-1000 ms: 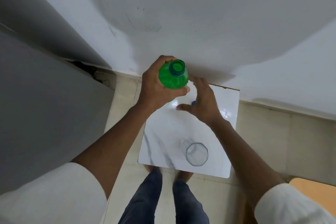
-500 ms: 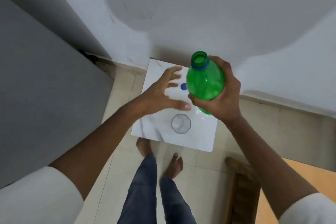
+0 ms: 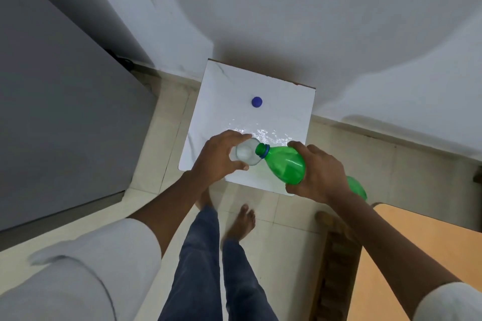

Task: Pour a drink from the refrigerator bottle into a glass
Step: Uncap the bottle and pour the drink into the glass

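Note:
A green plastic bottle (image 3: 285, 164) lies tilted almost flat, its open mouth with a blue neck ring over the rim of a clear glass (image 3: 245, 154). My right hand (image 3: 317, 173) grips the bottle around its middle. My left hand (image 3: 217, 157) curls around the glass, which stands near the front edge of a small white marble-topped table (image 3: 284, 109). The bottle's blue cap (image 3: 257, 101) lies on the table behind the glass.
A grey refrigerator (image 3: 60, 112) stands at the left. White walls rise behind the table. A wooden chair or bench with an orange seat (image 3: 422, 242) is at the lower right. My bare feet stand on the tiled floor (image 3: 156, 138) in front of the table.
The bottle passed from my left hand to my right, then tipped down from upright toward the glass. My left hand moved from above the table to grip the glass.

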